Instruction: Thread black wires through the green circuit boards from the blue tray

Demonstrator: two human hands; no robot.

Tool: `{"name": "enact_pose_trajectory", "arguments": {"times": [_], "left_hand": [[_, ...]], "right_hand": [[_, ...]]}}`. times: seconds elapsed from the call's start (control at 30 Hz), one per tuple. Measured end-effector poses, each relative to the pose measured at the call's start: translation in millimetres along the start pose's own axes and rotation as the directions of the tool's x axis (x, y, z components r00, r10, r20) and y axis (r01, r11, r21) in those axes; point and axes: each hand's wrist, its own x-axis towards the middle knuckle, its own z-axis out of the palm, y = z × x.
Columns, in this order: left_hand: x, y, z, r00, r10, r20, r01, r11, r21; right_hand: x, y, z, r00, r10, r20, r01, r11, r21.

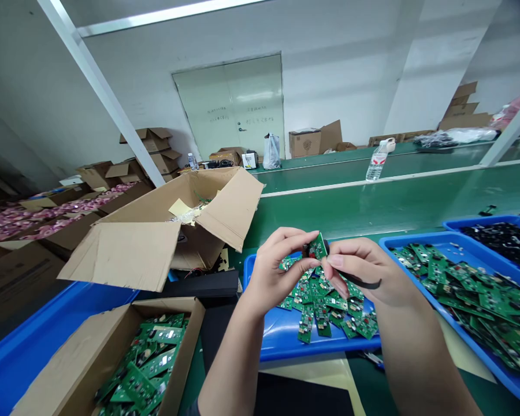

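My left hand [274, 271] and my right hand [364, 271] meet above a blue tray [281, 332] and together pinch one small green circuit board [318, 247]. Both hands are closed on it, fingertips touching its edges. A thin black strip [366, 283] curves out from under my right fingers. Beneath the hands the tray holds several loose green circuit boards [329, 306].
Right of me are a blue tray [405, 242] full of green boards and a farther one [500, 220] with black parts. A cardboard box [69, 370] of boards sits at lower left, an open carton [156, 242] behind it. A water bottle [377, 162] stands on the green conveyor [372, 202].
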Motion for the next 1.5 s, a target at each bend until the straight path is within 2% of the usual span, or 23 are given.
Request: {"name": "enact_pose_trajectory", "arguments": {"times": [0.13,0.2,0.27,0.37,0.43,0.5,0.57,0.63,0.7,0.77,0.87,0.97,1.07,1.17,1.33,1.43,1.5], "left_hand": [[0,1,-1.4,0.999,0.001,0.046,0.001,1.000,-0.029],[0,3,-2.3,0.995,-0.011,0.100,0.014,0.999,-0.036],[1,7,-3.0,0.985,-0.046,0.168,0.049,0.999,-0.013],[3,16,-2.9,0.968,-0.115,0.224,0.101,0.992,0.074],[4,21,-1.9,0.966,-0.152,0.207,0.128,0.984,0.123],[5,24,-0.9,0.975,-0.184,0.128,0.169,0.978,0.125],[5,24,-0.6,0.974,-0.224,0.022,0.221,0.971,0.089],[5,21,-0.8,0.965,-0.259,-0.034,0.261,0.963,0.060],[5,19,-0.8,0.963,-0.269,-0.024,0.270,0.960,0.069],[5,17,-0.1,0.967,-0.256,0.009,0.254,0.962,0.098],[5,16,1.4,0.967,-0.244,0.077,0.234,0.965,0.115],[5,17,1.7,0.964,-0.242,0.105,0.232,0.967,0.104],[5,17,2.0,0.963,-0.255,0.088,0.245,0.963,0.112],[5,13,4.0,0.950,-0.305,0.067,0.293,0.945,0.143],[6,7,3.7,0.895,-0.428,-0.121,0.439,0.895,0.080],[8,6,-1.6,0.862,-0.467,-0.199,0.483,0.874,0.043],[9,5,-5.6,0.854,-0.464,-0.236,0.486,0.873,0.040]], "right_hand": [[1,-1,-1,1.000,-0.004,0.008,0.005,0.993,-0.121],[0,-1,-2,0.999,-0.009,-0.041,-0.001,0.969,-0.248],[-1,-1,-1,0.993,-0.039,-0.108,-0.007,0.917,-0.398],[0,2,0,0.970,-0.182,-0.162,0.050,0.800,-0.598],[3,4,1,0.941,-0.288,-0.181,0.084,0.713,-0.696],[6,7,0,0.917,-0.333,-0.219,0.061,0.660,-0.749],[8,8,-1,0.916,-0.312,-0.254,0.029,0.682,-0.731],[8,9,-1,0.917,-0.285,-0.279,0.037,0.758,-0.652],[8,10,1,0.901,-0.307,-0.306,0.075,0.806,-0.587],[7,12,4,0.851,-0.395,-0.345,0.128,0.794,-0.595],[7,17,7,0.768,-0.541,-0.342,0.196,0.708,-0.679],[9,20,7,0.716,-0.636,-0.287,0.226,0.601,-0.767],[11,23,5,0.687,-0.698,-0.201,0.231,0.473,-0.850],[15,26,2,0.689,-0.712,-0.136,0.226,0.389,-0.893],[21,28,-9,0.749,-0.636,-0.187,0.137,0.424,-0.895],[18,25,-24,0.782,-0.554,-0.286,0.070,0.534,-0.843],[10,20,-42,0.780,-0.500,-0.376,0.008,0.609,-0.793]]}}
